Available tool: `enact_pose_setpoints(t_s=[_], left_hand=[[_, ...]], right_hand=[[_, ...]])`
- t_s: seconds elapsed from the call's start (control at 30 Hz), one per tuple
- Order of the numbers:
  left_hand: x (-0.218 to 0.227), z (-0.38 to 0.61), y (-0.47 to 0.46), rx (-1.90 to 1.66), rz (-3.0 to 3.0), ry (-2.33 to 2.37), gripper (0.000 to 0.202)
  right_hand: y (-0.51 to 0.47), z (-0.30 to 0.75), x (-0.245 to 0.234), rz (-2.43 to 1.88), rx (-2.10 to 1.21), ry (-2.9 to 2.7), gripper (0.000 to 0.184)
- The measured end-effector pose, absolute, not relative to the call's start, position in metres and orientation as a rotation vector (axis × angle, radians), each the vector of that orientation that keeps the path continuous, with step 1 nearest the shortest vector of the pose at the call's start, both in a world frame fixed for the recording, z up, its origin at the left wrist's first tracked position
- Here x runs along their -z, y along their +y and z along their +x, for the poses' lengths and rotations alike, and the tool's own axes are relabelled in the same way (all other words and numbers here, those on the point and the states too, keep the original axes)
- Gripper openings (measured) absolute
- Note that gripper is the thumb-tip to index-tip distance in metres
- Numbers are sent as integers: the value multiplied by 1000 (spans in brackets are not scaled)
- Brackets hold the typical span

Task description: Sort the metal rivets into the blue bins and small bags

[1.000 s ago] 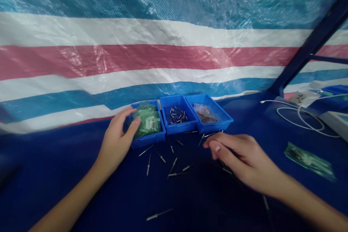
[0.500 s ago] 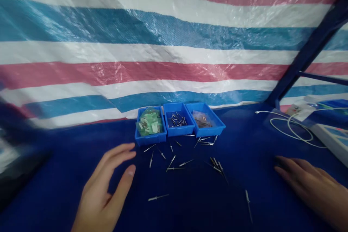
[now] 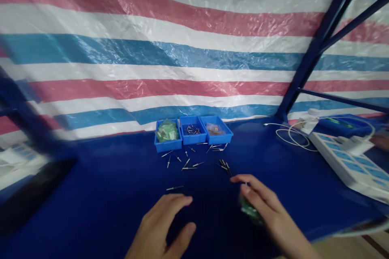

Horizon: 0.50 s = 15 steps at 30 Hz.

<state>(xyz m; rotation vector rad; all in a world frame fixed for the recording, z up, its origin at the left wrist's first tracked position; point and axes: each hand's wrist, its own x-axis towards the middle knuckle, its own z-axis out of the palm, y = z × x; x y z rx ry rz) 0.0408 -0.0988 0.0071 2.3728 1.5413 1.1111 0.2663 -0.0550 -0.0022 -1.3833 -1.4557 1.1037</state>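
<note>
My left hand (image 3: 165, 224) hovers over the front of the blue table, thumb and fingers apart, holding nothing. One loose blind rivet (image 3: 174, 188) lies just beyond its fingertips. To the right, my right hand (image 3: 266, 202) is closed around a green, shiny, see-through bundle (image 3: 251, 210), blurred and partly hidden under the fingers. A pale tip shows by its thumb; I cannot tell what it belongs to. Beyond that hand lies a small cluster of rivets (image 3: 224, 166). Several more rivets (image 3: 189, 168) are scattered in front of the bins.
Three blue bins stand at the back: one with a green bag (image 3: 167, 131), one with loose rivets (image 3: 192, 130), one with a clear bag (image 3: 214, 129). A power strip (image 3: 349, 166) and white cable (image 3: 291, 139) lie right. A dark object (image 3: 36, 194) lies left.
My right hand has come in from the right toward the middle, and the green bundle now shows in it. My left hand sits lower and further right. The view has shifted right.
</note>
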Motion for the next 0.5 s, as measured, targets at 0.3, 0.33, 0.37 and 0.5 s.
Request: enact_pose_setpoints(t_s=[0.3,0.33,0.37,0.5], left_hand=[[-100,85,-57,-1246,2626,1111,12],[-113,84,-50,-1342,2525,1159,14],[-124,84,-42,-1469,2368,1189,14],[-152,87,-9,-1708,2041,951,12]], right_hand=[[-47,225,-85,-718,-1458,-1349,43],[-40,228,-97,-658,-1294,-1456,41],[-33,230,-109,-640,-1143,-1530,35],[-3,231,-150,-590,-831,-1636,16]])
